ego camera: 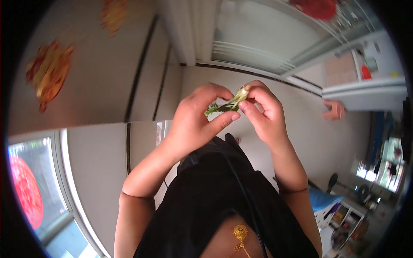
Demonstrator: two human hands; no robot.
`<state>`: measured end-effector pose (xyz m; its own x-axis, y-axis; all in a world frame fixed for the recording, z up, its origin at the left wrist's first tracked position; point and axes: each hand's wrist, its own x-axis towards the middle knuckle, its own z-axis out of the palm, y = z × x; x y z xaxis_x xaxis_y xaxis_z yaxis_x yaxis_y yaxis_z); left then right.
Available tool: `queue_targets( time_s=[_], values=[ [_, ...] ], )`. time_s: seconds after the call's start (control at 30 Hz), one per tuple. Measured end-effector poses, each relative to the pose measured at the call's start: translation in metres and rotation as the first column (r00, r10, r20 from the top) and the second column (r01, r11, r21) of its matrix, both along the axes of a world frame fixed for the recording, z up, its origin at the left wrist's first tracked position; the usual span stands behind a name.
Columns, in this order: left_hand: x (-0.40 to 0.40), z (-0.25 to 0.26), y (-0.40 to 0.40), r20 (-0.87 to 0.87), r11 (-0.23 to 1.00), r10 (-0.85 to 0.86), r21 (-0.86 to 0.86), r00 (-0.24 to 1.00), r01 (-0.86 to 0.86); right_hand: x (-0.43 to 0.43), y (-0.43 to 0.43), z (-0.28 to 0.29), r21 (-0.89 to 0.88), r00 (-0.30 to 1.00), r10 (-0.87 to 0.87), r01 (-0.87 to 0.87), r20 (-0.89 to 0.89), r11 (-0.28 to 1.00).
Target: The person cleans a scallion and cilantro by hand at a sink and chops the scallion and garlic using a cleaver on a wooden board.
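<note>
A small green plant piece with a pale base and feathery leaves (240, 95) is held up in front of my body. My right hand (266, 109) pinches its pale upper end between thumb and fingers. Around the leafy lower end curves my left hand (201, 113), its thumb and forefinger apart; whether it touches the leaves I cannot tell for certain. The exact kind of plant is not clear.
On the left is a wall with an orange decoration (51, 74) and a window (38, 180). A glazed door (258, 35) stands ahead. A small pinkish stool (334, 110) is at the right, and a shelf rack (348, 222) with items is lower right.
</note>
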<state>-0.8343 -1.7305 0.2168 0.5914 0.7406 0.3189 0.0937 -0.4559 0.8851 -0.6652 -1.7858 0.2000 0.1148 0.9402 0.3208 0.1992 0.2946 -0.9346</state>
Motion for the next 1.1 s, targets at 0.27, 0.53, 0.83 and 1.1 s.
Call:
queue_targets(
  time_s=[0.27, 0.53, 0.83, 1.1],
  values=[
    [0.219, -0.006, -0.053, -0.093, 0.913, -0.349, 0.19, 0.932, 0.361, 0.176, -0.123, -0.013, -0.055, 0.952, -0.298, 0.302, 0.069, 0.952],
    [0.398, 0.005, -0.103, -0.199, 0.67, -0.716, 0.076, 0.669, 0.739, 0.31, -0.22, -0.021, -0.304, 0.792, -0.52, 0.435, -0.318, 0.848],
    [0.608, -0.022, -0.111, 0.203, 0.511, -0.784, -0.326, 0.587, 0.795, 0.478, -0.264, -0.011, -0.403, 0.549, -0.686, 0.557, -0.478, 0.726],
    [0.802, -0.017, -0.123, 0.219, 0.052, -0.919, -0.757, 0.327, 0.651, 0.648, -0.263, -0.006, -0.464, 0.41, -0.732, 0.58, -0.544, 0.67]
  ],
)
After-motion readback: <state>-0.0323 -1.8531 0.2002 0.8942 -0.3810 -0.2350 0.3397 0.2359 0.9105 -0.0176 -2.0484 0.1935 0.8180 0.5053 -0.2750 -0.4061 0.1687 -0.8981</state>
